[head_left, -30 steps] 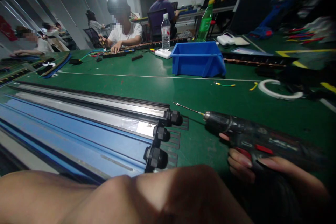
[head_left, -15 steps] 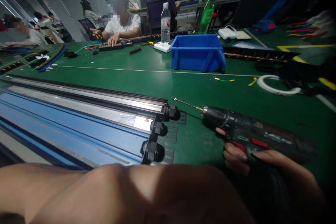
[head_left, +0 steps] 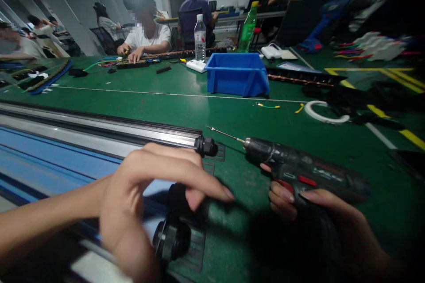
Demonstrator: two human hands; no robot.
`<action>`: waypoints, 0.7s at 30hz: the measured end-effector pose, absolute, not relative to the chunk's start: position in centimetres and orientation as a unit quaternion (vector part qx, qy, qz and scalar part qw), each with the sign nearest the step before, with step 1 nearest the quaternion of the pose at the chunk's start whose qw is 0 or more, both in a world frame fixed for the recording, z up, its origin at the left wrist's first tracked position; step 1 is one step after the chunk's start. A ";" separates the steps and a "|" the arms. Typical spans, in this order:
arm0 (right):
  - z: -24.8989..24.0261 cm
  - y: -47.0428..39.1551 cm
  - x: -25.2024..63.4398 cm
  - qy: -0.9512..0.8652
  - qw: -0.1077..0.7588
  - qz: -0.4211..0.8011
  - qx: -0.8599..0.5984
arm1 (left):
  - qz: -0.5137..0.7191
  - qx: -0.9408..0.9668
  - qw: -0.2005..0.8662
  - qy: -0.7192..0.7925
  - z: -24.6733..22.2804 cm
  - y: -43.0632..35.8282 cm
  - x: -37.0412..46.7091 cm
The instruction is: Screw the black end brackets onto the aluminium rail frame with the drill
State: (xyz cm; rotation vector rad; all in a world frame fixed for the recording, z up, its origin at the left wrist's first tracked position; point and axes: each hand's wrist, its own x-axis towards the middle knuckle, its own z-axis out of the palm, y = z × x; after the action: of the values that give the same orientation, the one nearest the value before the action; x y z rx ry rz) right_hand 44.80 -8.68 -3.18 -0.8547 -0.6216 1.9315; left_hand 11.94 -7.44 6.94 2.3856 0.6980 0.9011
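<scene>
My right hand (head_left: 332, 205) is wrapped round the grip of a dark cordless drill (head_left: 305, 168) with red parts. A long thin bit (head_left: 226, 134) sticks out of its chuck, pointing left. My left hand (head_left: 142, 190) is in front of me over the ends of long metal profiles, its fingers bent, stretched to the right and apart from the thumb. Nothing shows between them. A silver profile (head_left: 159, 136) and a blue one (head_left: 46, 150) lie side by side, ending in black cable glands. One gland (head_left: 208, 146) shows beyond my hand, another (head_left: 174, 239) below it; one between is partly hidden.
A blue bin (head_left: 237, 80) stands past the drill, near a clear bottle (head_left: 199, 40) and a green bottle (head_left: 248, 28). A white ring (head_left: 327, 119) and short yellow-green wires (head_left: 268, 106) lie on the green table. A co-worker (head_left: 146, 40) sits across it.
My left hand has risen from the lower edge to over the gland ends, its fingers now showing. The view has shifted a little; the right hand still holds the drill.
</scene>
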 end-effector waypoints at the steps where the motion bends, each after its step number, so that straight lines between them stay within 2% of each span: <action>1: -3.0 -8.7 44.7 -0.251 0.457 0.779 -0.349 | 0.340 0.865 0.272 0.250 6.8 -6.2 12.0; 4: -2.7 -8.8 44.9 -0.259 0.466 0.769 -0.354 | 0.324 0.859 0.194 0.346 5.6 -2.7 11.3; 6: -2.7 -9.0 45.2 -0.281 0.462 0.759 -0.364 | 0.265 0.873 0.163 0.376 4.4 -1.1 10.6; 10: -2.7 -9.5 46.3 -0.332 0.448 0.740 -0.376 | 0.156 0.887 0.173 0.398 2.3 0.0 9.6; 15: -3.0 -9.7 47.0 -0.356 0.422 0.746 -0.371 | 0.135 0.896 0.188 0.379 1.2 0.2 8.8; 21: -3.9 -8.8 47.5 -0.366 0.358 0.780 -0.361 | 0.101 0.946 0.107 0.288 0.7 0.9 7.9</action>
State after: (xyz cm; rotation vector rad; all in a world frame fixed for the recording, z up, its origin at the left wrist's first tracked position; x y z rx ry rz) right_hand 47.48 -8.78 -3.85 -0.9304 -0.9436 2.0126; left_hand 7.93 0.90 0.74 2.7853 0.8489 0.2969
